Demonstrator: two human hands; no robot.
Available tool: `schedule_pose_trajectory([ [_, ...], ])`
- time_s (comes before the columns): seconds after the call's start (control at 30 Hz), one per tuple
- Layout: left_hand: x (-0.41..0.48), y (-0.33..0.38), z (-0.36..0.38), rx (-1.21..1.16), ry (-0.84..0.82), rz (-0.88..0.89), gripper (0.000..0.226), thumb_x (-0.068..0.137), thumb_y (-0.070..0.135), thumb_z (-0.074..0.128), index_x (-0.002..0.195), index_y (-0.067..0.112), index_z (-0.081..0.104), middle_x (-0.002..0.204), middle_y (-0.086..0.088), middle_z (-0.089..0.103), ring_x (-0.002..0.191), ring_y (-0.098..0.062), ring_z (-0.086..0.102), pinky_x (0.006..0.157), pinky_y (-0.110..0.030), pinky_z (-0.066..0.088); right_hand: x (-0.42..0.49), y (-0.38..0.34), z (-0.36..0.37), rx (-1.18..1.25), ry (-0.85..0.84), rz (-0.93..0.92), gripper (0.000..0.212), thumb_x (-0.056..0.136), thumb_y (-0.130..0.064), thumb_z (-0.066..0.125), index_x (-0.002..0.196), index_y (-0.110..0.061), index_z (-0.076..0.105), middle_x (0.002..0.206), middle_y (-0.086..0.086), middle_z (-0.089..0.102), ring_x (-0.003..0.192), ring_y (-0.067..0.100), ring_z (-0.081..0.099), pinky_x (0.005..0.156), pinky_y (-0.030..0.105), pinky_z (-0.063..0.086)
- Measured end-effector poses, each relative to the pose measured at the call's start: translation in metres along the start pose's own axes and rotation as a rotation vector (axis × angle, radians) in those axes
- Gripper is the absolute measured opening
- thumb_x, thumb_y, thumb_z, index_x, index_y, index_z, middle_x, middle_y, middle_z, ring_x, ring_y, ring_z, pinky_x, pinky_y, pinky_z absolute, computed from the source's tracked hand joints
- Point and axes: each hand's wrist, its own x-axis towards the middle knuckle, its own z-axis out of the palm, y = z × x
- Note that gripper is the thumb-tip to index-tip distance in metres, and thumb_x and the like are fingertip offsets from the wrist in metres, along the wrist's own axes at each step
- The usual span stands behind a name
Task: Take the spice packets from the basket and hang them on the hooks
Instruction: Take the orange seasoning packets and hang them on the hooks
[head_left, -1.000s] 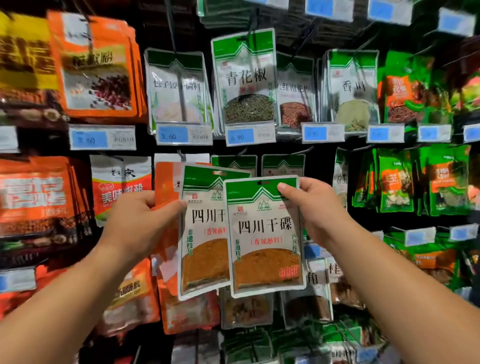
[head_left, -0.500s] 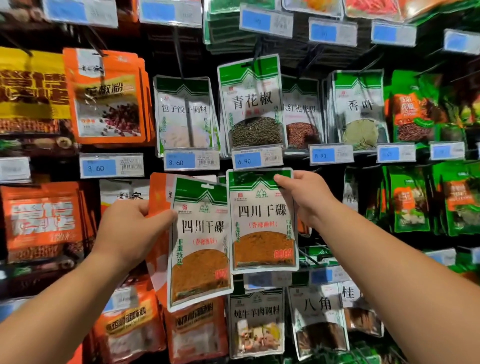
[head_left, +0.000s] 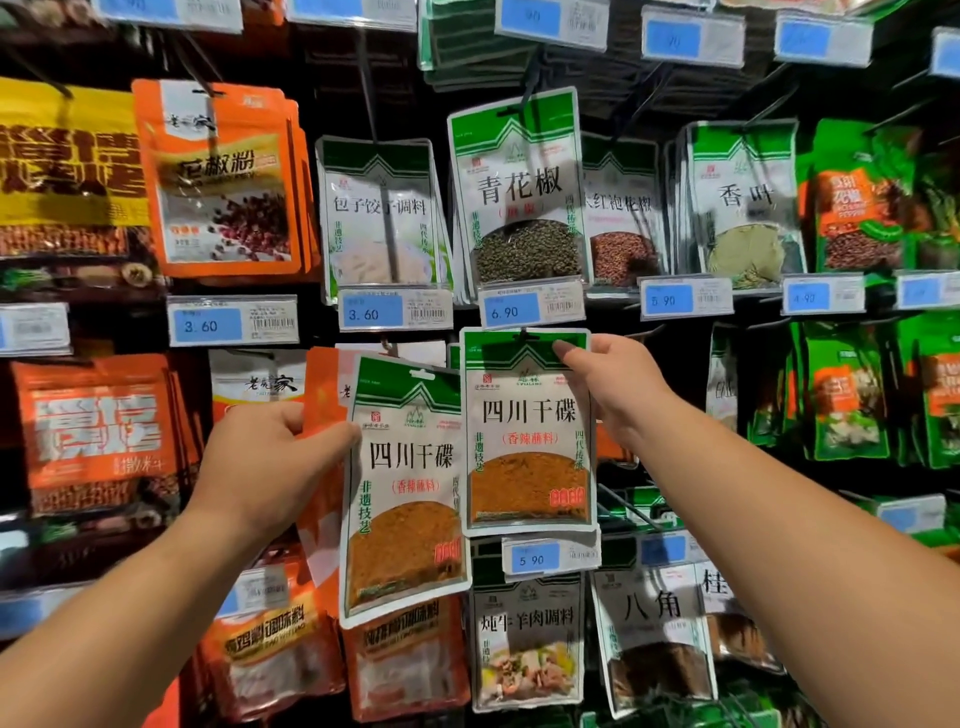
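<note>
Head view: a shop rack hung with rows of spice packets, seen over two bare forearms. The right hand (head_left: 613, 384) pinches the top right corner of the right packet (head_left: 527, 457), thumb on its green header, and holds it upright just below the 6.90 tag (head_left: 530, 306). The hang hole in this packet's top edge sits at the dark tip of a hook (head_left: 524, 335); whether the hook passes through the hole cannot be told. The packet's lower edge lies just above the 5.90 tag (head_left: 550, 556). The left hand (head_left: 270, 462) grips the left packet (head_left: 405, 499) by its left edge, thumb across the front and fingers behind, and holds it lower than the right one and slightly tilted, in front of the orange packets (head_left: 322, 405) on the rack. Its hang hole is on no hook. The two held packets are alike, each with a green header, a white body and a window of orange powder, and their inner edges meet. The green-pepper packet (head_left: 519, 187) hangs directly above the right packet.
</note>
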Motion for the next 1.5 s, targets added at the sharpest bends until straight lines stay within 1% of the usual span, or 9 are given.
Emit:
schedule_pose_trajectory([
  [0.17, -0.001, -0.001, -0.003, -0.013, 0.013, -0.017, 0.03, 0.088, 0.019, 0.076, 0.063, 0.003, 0.073, 0.059, -0.003, 0.073, 0.06, -0.031, 0.069, 0.049, -0.032, 0.053, -0.012, 0.025, -0.001, -0.033, -0.036, 0.025, 0.028, 0.092, -0.042, 0.074, 0.105, -0.018, 0.07, 0.102, 0.004, 0.078, 0.095, 0.026, 0.074, 0.083, 0.047, 0.061],
  [0.3, 0.002, -0.004, -0.006, -0.039, -0.008, -0.033, 0.026, 0.088, 0.022, 0.076, 0.065, 0.01, 0.077, 0.063, -0.004, 0.075, 0.06, -0.034, 0.072, 0.06, -0.047, 0.061, -0.03, 0.056, 0.0, -0.019, -0.097, 0.063, 0.031, 0.088, -0.035, 0.079, 0.112, -0.018, 0.072, 0.103, -0.001, 0.08, 0.099, 0.021, 0.076, 0.09, 0.043, 0.06],
  [0.47, 0.003, -0.007, -0.008, -0.08, -0.019, -0.053, 0.024, 0.09, 0.022, 0.076, 0.07, 0.008, 0.077, 0.066, -0.001, 0.076, 0.061, -0.029, 0.074, 0.059, -0.047, 0.061, -0.031, 0.069, 0.007, -0.01, -0.011, 0.103, 0.025, 0.09, -0.034, 0.078, 0.105, -0.017, 0.069, 0.098, 0.006, 0.079, 0.092, 0.028, 0.077, 0.085, 0.051, 0.062],
  [0.67, 0.004, -0.012, -0.011, -0.16, -0.003, -0.063, 0.022, 0.092, 0.018, 0.075, 0.073, 0.006, 0.077, 0.063, -0.009, 0.074, 0.048, -0.031, 0.068, 0.048, -0.04, 0.056, -0.012, 0.066, 0.015, -0.205, 0.07, 0.112, 0.005, 0.095, -0.018, 0.069, 0.096, -0.014, 0.067, 0.096, 0.009, 0.074, 0.087, 0.024, 0.069, 0.065, 0.032, 0.053],
  [0.9, 0.003, -0.011, -0.006, -0.222, -0.024, -0.06, 0.015, 0.092, 0.017, 0.074, 0.078, 0.012, 0.078, 0.065, 0.0, 0.076, 0.048, -0.016, 0.069, 0.041, -0.026, 0.052, 0.011, 0.072, 0.027, -0.326, 0.189, 0.229, 0.083, 0.088, -0.052, 0.076, 0.151, -0.008, 0.044, 0.151, 0.018, 0.05, 0.138, 0.04, 0.047, 0.116, 0.048, 0.037],
  [1.07, 0.004, -0.013, -0.002, -0.273, -0.021, -0.08, 0.014, 0.092, 0.015, 0.074, 0.081, 0.007, 0.079, 0.073, -0.009, 0.078, 0.061, -0.032, 0.075, 0.052, -0.044, 0.062, 0.023, 0.062, 0.031, -0.617, 0.305, 0.275, 0.068, 0.087, -0.06, 0.072, 0.125, -0.005, 0.061, 0.124, 0.018, 0.067, 0.105, 0.038, 0.062, 0.081, 0.038, 0.048],
  [1.23, 0.002, -0.012, 0.003, -0.333, -0.025, -0.085, 0.018, 0.094, 0.013, 0.071, 0.077, 0.008, 0.076, 0.062, 0.0, 0.075, 0.044, -0.011, 0.066, 0.038, -0.019, 0.046, -0.003, 0.069, 0.02, -0.574, 0.352, 0.142, 0.066, 0.083, -0.056, 0.077, 0.124, -0.011, 0.051, 0.112, 0.01, 0.063, 0.099, 0.033, 0.062, 0.076, 0.038, 0.049],
  [1.37, -0.001, -0.01, 0.013, -0.4, -0.02, -0.108, 0.038, 0.094, 0.009, 0.07, 0.056, 0.011, 0.067, 0.044, 0.006, 0.06, 0.032, -0.007, 0.052, 0.033, -0.013, 0.036, -0.047, 0.063, 0.013, -0.213, 0.069, 0.032, 0.037, 0.094, -0.053, 0.065, 0.101, -0.016, 0.063, 0.093, 0.002, 0.065, 0.093, 0.024, 0.063, 0.086, 0.042, 0.054],
  [1.5, -0.002, -0.009, 0.021, -0.458, -0.029, -0.119, 0.029, 0.093, 0.011, 0.071, 0.066, 0.002, 0.064, 0.045, 0.005, 0.06, 0.032, -0.008, 0.052, 0.033, -0.016, 0.037, -0.083, 0.058, 0.02, -0.073, -0.276, 0.171, 0.036, 0.087, -0.05, 0.073, 0.104, -0.018, 0.073, 0.106, 0.0, 0.076, 0.101, 0.021, 0.07, 0.1, 0.049, 0.055],
])
